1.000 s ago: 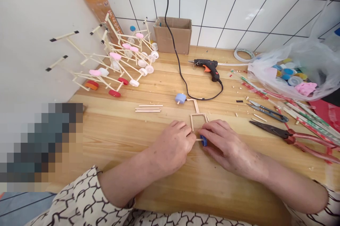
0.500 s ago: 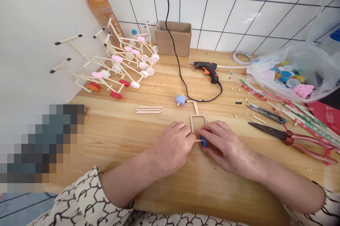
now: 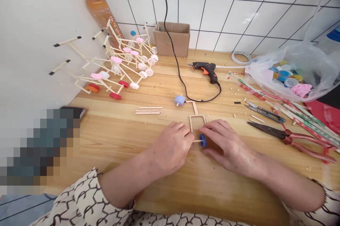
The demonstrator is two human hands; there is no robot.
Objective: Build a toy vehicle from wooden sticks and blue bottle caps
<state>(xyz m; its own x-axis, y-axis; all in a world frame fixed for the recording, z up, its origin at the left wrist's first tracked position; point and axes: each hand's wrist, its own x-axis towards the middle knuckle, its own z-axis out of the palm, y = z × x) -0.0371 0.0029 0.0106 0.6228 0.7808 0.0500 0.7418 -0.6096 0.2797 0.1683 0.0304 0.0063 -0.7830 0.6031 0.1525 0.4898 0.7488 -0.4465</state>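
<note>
My left hand rests on the wooden table, its fingertips pinching the left side of a rectangular frame of glued wooden sticks. My right hand lies just to the right, with its fingertips against a blue bottle-cap wheel. That wheel stands on edge at the end of a short stick axle. Whether my right hand grips it is unclear. A second blue cap lies on the far end of the frame's stick.
Beyond my hands lie loose sticks, a black glue gun with its cable, and stick-and-cap vehicles. Scissors, red-handled shears and a plastic bag of caps sit right. A cardboard box stands against the tiled wall.
My right hand has drawn slightly back to the right, so more of the blue cap shows. The view has shifted a little. The frame and my left hand stay nearly in place.
</note>
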